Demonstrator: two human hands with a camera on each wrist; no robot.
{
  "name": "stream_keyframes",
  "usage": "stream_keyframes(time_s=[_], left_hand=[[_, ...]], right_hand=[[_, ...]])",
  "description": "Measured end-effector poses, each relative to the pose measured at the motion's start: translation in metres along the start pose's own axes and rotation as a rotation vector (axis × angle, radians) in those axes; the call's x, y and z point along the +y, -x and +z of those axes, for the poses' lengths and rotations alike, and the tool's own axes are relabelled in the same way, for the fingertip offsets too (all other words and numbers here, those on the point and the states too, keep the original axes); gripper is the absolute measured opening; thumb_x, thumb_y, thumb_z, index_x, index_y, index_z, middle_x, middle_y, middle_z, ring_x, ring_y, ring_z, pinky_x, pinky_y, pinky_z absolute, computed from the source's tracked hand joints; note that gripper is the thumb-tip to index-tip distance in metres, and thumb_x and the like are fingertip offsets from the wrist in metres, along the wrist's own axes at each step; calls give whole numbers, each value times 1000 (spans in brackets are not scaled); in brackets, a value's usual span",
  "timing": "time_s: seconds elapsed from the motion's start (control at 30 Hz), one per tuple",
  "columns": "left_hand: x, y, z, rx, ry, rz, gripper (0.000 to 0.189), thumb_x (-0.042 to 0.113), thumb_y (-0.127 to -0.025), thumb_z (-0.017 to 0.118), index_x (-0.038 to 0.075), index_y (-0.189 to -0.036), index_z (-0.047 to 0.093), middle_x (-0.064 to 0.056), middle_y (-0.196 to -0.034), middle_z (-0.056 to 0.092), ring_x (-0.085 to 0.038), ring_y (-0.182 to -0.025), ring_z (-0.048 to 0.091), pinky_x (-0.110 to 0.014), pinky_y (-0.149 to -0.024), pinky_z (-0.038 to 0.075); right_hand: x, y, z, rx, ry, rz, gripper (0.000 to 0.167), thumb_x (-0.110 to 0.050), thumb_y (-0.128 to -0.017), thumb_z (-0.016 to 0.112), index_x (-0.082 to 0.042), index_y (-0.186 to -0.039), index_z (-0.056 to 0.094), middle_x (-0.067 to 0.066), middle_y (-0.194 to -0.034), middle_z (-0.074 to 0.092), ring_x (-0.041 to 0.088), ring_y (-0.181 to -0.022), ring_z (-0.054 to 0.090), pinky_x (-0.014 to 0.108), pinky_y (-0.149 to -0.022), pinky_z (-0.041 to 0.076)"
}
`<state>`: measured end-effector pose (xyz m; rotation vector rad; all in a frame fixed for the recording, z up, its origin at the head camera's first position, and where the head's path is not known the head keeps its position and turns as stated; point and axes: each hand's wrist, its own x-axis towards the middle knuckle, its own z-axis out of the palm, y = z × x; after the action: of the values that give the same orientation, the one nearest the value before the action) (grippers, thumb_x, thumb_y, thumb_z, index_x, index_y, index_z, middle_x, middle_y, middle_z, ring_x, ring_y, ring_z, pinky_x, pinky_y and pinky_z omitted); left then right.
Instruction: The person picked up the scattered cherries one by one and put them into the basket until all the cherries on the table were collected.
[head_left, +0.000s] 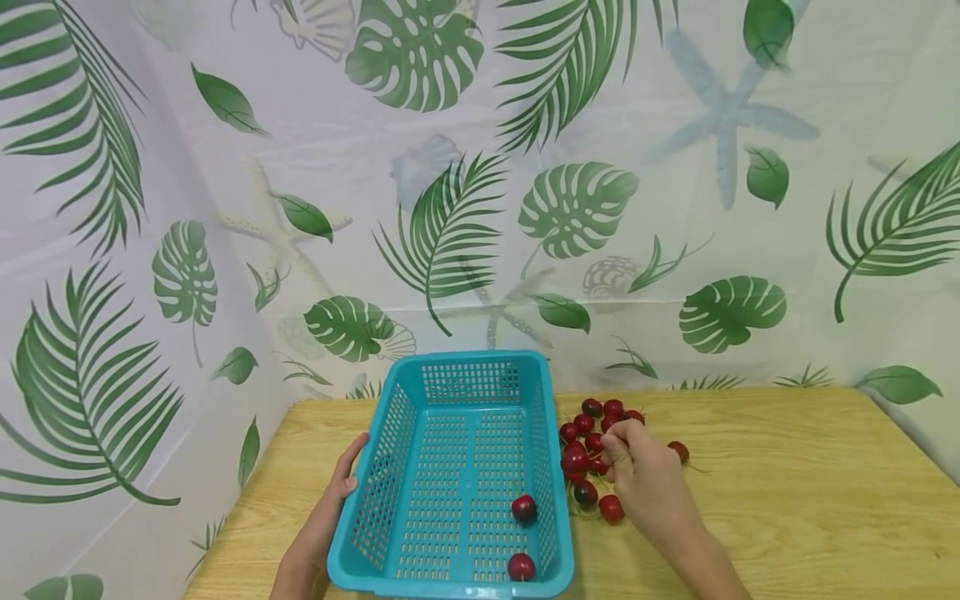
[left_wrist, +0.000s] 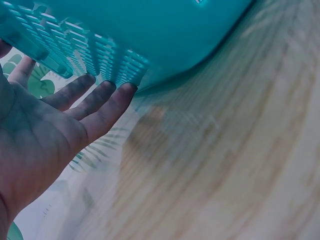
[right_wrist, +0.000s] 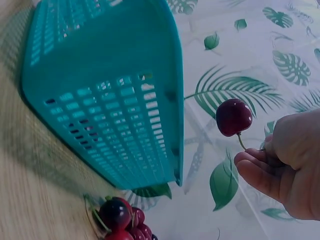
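My right hand (head_left: 654, 483) pinches the stem of a dark red cherry (right_wrist: 234, 117), which stands up off the fingertips in the right wrist view. In the head view this hand is over the right side of a pile of cherries (head_left: 575, 460). A blue-green plastic basket (head_left: 468, 590) with slotted walls stands left of the pile. Inside it, near the right wall, lie two cherries, one nearer the middle (head_left: 524, 509) and one by the front (head_left: 521, 567). My left hand (head_left: 324, 521) touches the basket's left side, its fingers fairly straight against the outer wall.
One cherry (head_left: 678, 452) lies apart, right of the pile and just behind my right hand. The wooden table (head_left: 810, 500) extends to the right. A white cloth with leaf and starfish prints (head_left: 637, 350) hangs behind the table and along the left.
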<state>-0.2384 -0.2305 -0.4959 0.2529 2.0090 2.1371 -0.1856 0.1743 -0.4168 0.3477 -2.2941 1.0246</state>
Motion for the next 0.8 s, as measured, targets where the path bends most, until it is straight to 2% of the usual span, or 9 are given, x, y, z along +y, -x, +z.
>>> stream_keyframes(time_s=[0.17, 0.4, 0.5, 0.63, 0.7, 0.8], left_hand=[[0, 0, -1, -12, -8, 8, 64, 33, -98, 34, 32, -158, 14, -17, -164, 9, -53, -138, 26, -51, -92, 44], [-1, 0, -1, -18, -16, 19, 65, 32, -98, 34, 29, -159, 11, -18, -164, 9, -53, -136, 27, -52, -91, 45], [-1, -4, 1, -18, -47, 56, 68, 31, -96, 33, 25, -159, 10, -22, -163, 8, -56, -137, 26, -54, -94, 43], [-2, -11, 3, -20, -109, 130, 72, 25, -92, 30, 14, -159, 6, -29, -161, 5, -59, -139, 21, -58, -100, 37], [-3, -12, 3, -20, -121, 146, 73, 24, -91, 30, 11, -158, 5, -30, -161, 4, -59, -139, 20, -59, -101, 35], [-3, -9, 2, -15, -96, 111, 71, 26, -93, 31, 16, -159, 7, -26, -162, 6, -59, -138, 23, -57, -99, 39]], right_hand=[[-12, 4, 9, 5, -79, -64, 9, 8, -92, 59, -1, -93, 58, 0, -73, 59, 6, -60, 58, 19, -54, 50], [-22, 11, 25, -2, -165, -99, 16, 14, -87, 62, -1, -91, 59, 2, -73, 60, 6, -60, 60, 18, -55, 52], [-25, 15, 31, -13, -199, -131, 17, 15, -87, 60, -2, -89, 58, 3, -73, 60, 7, -61, 61, 19, -55, 52], [-29, 19, 37, -63, -239, -151, 18, 14, -89, 59, -4, -89, 59, 1, -74, 62, 6, -63, 61, 19, -56, 52], [-32, 22, 40, -111, -253, -148, 16, 11, -91, 58, -5, -89, 59, -1, -75, 62, 5, -65, 60, 18, -57, 52], [-35, 26, 45, -165, -260, -183, 13, 8, -91, 60, -5, -90, 59, -2, -77, 64, 5, -67, 61, 18, -60, 52]])
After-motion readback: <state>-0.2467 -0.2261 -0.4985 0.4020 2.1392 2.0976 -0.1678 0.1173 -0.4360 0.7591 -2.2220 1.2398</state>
